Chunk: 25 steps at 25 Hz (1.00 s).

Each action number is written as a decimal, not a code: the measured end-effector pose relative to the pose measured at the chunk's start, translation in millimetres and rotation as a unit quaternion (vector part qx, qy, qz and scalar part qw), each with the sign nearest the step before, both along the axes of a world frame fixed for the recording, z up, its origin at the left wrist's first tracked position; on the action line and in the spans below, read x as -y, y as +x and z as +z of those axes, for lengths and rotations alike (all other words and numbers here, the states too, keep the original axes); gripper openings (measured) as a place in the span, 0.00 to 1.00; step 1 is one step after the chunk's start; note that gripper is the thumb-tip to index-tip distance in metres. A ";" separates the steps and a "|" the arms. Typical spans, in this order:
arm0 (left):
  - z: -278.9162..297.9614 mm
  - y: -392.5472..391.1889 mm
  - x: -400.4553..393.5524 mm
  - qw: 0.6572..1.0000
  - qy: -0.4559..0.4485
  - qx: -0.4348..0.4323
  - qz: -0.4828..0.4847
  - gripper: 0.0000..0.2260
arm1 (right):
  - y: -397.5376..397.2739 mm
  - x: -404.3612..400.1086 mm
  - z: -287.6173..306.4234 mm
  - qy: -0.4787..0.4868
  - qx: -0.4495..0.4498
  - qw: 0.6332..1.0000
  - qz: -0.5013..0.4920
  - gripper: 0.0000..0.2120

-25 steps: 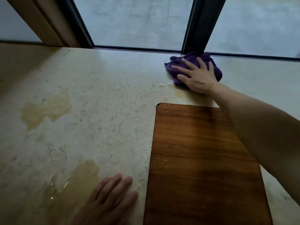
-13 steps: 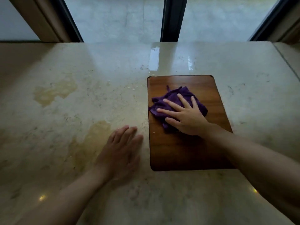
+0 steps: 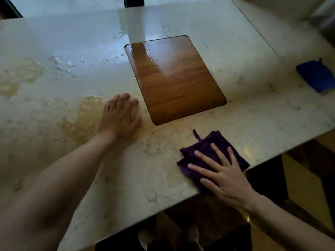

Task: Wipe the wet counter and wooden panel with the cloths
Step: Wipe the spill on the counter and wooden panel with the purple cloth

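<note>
A pale marble counter (image 3: 235, 57) holds an inset wooden panel (image 3: 177, 84) that shines wet along its far left part. A crumpled purple cloth (image 3: 204, 151) lies at the counter's near edge, below the panel. My right hand (image 3: 223, 176) presses flat on it with fingers spread. My left hand (image 3: 119, 116) rests flat on the bare counter just left of the panel, holding nothing. Puddles and droplets (image 3: 85, 113) spread over the counter's left half.
A folded blue cloth (image 3: 317, 75) lies at the far right of the counter. A dark window frame (image 3: 134, 1) runs along the far edge. The counter's near edge drops to a dim floor on the right.
My right hand has dragged the purple cloth from the back of the counter, across the wooden panel, to the near edge. My view has pulled back. My left hand stays put.
</note>
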State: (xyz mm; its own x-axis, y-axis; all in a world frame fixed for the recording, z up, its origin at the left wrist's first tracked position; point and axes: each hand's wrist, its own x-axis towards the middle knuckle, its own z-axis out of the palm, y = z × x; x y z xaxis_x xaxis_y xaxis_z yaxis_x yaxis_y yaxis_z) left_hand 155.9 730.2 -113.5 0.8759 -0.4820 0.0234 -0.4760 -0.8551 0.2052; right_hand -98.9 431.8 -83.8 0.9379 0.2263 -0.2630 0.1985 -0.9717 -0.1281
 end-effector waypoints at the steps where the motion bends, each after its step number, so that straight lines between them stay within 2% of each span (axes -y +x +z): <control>1: 0.6 -1.0 0.3 1.000 -0.003 0.001 0.000 0.27 | -20.5 -7.8 -1.7 0.008 0.017 0.999 -0.029 0.22; 5: 2.7 -3.1 0.8 1.000 -0.004 -0.003 0.002 0.26 | -52.7 -79.1 -15.6 0.040 0.046 0.966 -0.250 0.23; 7: 5.7 -3.8 0.8 1.000 -0.003 -0.013 0.006 0.27 | -44.2 -122.9 -20.0 0.041 0.041 0.951 -0.305 0.24; 12: 9.7 -4.3 0.9 0.999 -0.018 -0.028 0.001 0.25 | 3.1 -189.7 -18.6 0.006 0.044 0.972 -0.229 0.25; 16: 7.7 -4.9 -1.0 0.994 -0.101 -0.021 0.030 0.20 | 79.8 -182.9 -23.7 0.019 0.055 0.966 -0.254 0.26; 20: 3.3 -0.2 -3.6 0.985 -0.166 0.000 0.040 0.18 | 168.4 -157.8 -22.5 0.031 0.014 0.969 -0.246 0.26; 25: -0.6 -5.9 -2.6 0.992 -0.117 0.009 0.052 0.20 | 298.2 -125.6 -21.3 0.013 0.054 0.981 -0.185 0.25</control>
State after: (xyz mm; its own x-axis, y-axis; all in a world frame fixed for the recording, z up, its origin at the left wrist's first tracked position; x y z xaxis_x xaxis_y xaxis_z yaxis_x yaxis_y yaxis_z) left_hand 150.0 732.8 -114.1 0.9187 -0.3692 0.1404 -0.3939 -0.8295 0.3959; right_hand 199.3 557.4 -105.0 0.9793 -0.1290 -0.1560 -0.1527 -0.9767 -0.1505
